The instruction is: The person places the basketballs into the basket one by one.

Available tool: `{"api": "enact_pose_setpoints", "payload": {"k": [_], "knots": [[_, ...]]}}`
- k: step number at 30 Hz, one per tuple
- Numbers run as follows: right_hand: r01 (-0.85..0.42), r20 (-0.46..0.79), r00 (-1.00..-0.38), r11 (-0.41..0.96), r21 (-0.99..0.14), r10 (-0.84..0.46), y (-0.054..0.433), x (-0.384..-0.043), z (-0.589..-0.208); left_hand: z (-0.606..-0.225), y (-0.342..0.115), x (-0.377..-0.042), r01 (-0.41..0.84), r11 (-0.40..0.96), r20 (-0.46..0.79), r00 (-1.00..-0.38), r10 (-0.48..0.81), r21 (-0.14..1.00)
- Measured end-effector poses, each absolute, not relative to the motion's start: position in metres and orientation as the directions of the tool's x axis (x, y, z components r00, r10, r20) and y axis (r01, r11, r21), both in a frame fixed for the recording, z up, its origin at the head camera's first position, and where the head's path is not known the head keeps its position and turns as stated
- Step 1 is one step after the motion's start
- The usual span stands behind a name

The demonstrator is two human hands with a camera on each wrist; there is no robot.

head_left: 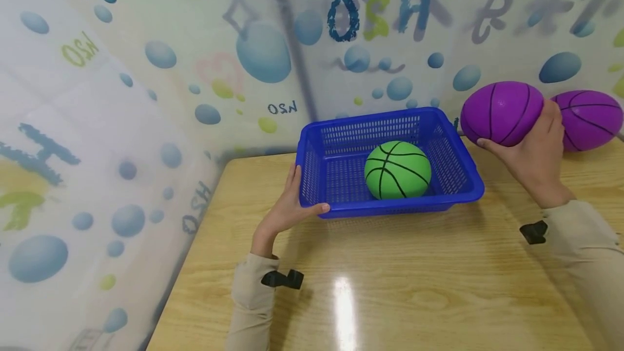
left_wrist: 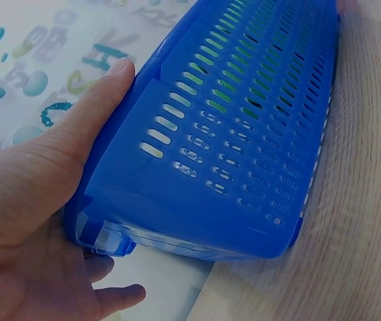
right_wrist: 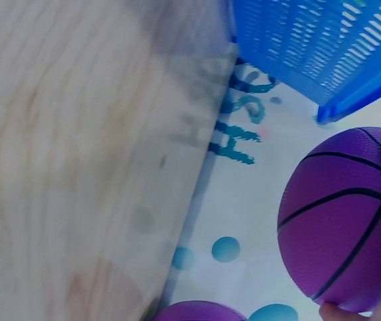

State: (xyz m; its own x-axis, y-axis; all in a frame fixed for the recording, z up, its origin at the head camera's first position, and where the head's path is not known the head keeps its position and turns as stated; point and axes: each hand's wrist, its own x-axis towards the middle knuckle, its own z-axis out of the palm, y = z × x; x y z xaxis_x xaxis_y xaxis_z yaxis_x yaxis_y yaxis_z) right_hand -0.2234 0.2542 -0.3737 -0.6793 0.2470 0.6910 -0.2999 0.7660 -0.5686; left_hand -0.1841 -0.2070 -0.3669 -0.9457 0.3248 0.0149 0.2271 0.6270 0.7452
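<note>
My left hand (head_left: pixel 285 207) holds the near left corner of a blue plastic basket (head_left: pixel 341 212), thumb over the rim and fingers along the outer side. In the left wrist view the thumb lies along the rim and the fingertips show below it. A green ball (head_left: pixel 397 171) with black lines lies inside the basket, right of its middle. Beyond the basket's right end, my right hand (head_left: pixel 541 153) grips a purple ball (head_left: pixel 502 112) with black lines, thumb and fingers spread around it. The right wrist view shows this purple ball (right_wrist: pixel 344 214) apart from the basket.
A second purple ball (head_left: pixel 592 119) lies behind my right hand at the table's far right. The basket stands on a wooden table (head_left: pixel 380 275) near its back edge. A patterned sheet (head_left: pixel 195 58) with blue and green spots hangs behind and to the left.
</note>
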Motion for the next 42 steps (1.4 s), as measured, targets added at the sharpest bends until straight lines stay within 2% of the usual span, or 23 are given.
{"api": "enact_pose_setpoints", "payload": {"k": [5, 10, 16, 20, 25, 36, 42], "knots": [[-0.317, 0.673, -0.683, 0.716, -0.622, 0.283, 0.247, -0.222, -0.363, -0.367, -0.207, -0.184, 0.221, 0.629, 0.013, -0.948, 0.318, 0.745], [-0.314, 0.623, -0.732, 0.675, -0.668, 0.277, 0.234, -0.221, -0.350, -0.367, -0.207, -0.184, 0.224, 0.628, 0.017, -0.948, 0.317, 0.745], [-0.384, 0.598, -0.786, 0.637, -0.668, 0.154, 0.211, -0.221, -0.334, -0.368, -0.208, -0.185, 0.243, 0.623, 0.037, -0.945, 0.324, 0.743], [-0.436, 0.554, -0.832, 0.608, -0.664, 0.009, 0.194, -0.224, -0.328, -0.368, -0.209, -0.185, 0.243, 0.625, 0.039, -0.946, 0.321, 0.742], [-0.443, 0.451, -0.876, 0.650, -0.617, -0.169, 0.178, -0.231, -0.335, -0.363, -0.206, -0.183, 0.234, 0.626, 0.032, -0.948, 0.316, 0.744], [-0.380, 0.302, -0.924, 0.627, -0.680, -0.233, 0.168, -0.237, -0.348, -0.369, -0.208, -0.186, 0.231, 0.629, 0.030, -0.949, 0.313, 0.742], [-0.346, 0.232, -0.938, 0.658, -0.669, -0.257, 0.169, -0.235, -0.350, -0.369, -0.208, -0.185, 0.222, 0.627, 0.026, -0.952, 0.306, 0.747]]}}
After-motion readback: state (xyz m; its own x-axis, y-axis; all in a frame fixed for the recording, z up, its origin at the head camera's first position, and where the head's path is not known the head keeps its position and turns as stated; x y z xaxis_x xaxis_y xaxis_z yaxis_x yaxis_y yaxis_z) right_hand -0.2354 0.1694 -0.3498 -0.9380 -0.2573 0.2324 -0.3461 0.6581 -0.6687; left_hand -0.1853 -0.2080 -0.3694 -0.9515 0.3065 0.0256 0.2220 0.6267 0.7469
